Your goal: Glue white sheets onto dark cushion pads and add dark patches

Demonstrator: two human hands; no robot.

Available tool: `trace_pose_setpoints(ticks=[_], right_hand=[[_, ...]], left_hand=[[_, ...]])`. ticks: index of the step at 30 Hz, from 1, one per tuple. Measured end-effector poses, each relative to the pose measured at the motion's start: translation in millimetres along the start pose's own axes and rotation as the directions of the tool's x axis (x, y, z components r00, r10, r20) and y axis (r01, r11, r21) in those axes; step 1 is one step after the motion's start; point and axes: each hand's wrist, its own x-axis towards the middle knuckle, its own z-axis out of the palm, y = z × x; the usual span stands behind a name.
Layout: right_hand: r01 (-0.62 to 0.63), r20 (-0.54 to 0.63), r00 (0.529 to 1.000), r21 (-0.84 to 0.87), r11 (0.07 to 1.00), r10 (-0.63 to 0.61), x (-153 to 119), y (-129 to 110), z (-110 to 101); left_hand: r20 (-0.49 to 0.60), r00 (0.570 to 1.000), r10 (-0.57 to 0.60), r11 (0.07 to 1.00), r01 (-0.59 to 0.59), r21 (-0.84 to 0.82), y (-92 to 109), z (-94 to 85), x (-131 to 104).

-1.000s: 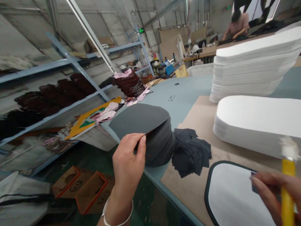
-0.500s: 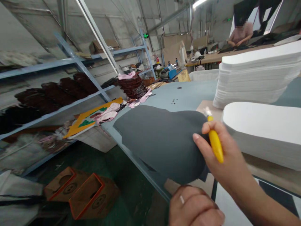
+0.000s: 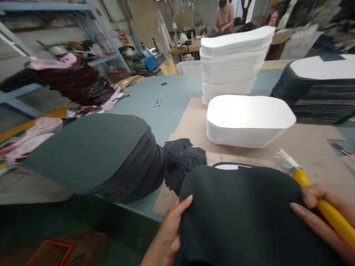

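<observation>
A dark grey-green sheet [image 3: 241, 214] with rounded corners, apparently fabric, is stretched between my hands at the lower right. My left hand [image 3: 173, 227] grips its left edge, thumb on top. My right hand [image 3: 327, 207] is closed round the yellow handle of a brush [image 3: 302, 177], its thumb or finger also against the sheet's right edge. White bristles point up and left. Beneath the sheet's far edge, a strip of a white, dark-rimmed piece [image 3: 230, 167] shows. To the left stands a stack of similar dark sheets [image 3: 91, 151], with crumpled dark cloth [image 3: 185, 159] beside it.
Two stacks of white pieces [image 3: 249, 112] stand on brown board [image 3: 191, 114] over the blue-grey table [image 3: 138, 90]. A dark stack with a white top [image 3: 316, 92] stands at right. Scissors [image 3: 342, 148] lie at the right edge. A person [image 3: 224, 18] sits far back.
My view has swung right. A dark sheet is now held between my hands, away from the stack. The brush stays in my right hand, which has moved away from the stack.
</observation>
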Motion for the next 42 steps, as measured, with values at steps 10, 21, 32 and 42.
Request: trace_pose_setpoints(ticks=[10, 21, 32, 42], right_hand=[[-0.113, 0.026, 0.993, -0.101, 0.989, 0.116, -38, 63, -17], [-0.26, 0.026, 0.962, -0.211, 0.942, 0.272, -43, 92, 9], [-0.267, 0.009, 0.961, -0.235, 0.935, 0.277, -42, 89, 13], [-0.428, -0.068, 0.904, -0.157, 0.89, 0.423, -49, 57, 7]], left_hand=[[0.051, 0.986, 0.158, 0.838, -0.162, 0.521, -9, 36.8, 45], [0.067, 0.907, 0.415, 0.126, -0.13, 0.983, -9, 26.5, 69], [0.065, 0.903, 0.425, 0.07, -0.105, 0.992, -3, 28.6, 86], [-0.044, 0.89, 0.454, 0.511, -0.219, 0.831, -6, 23.2, 58]])
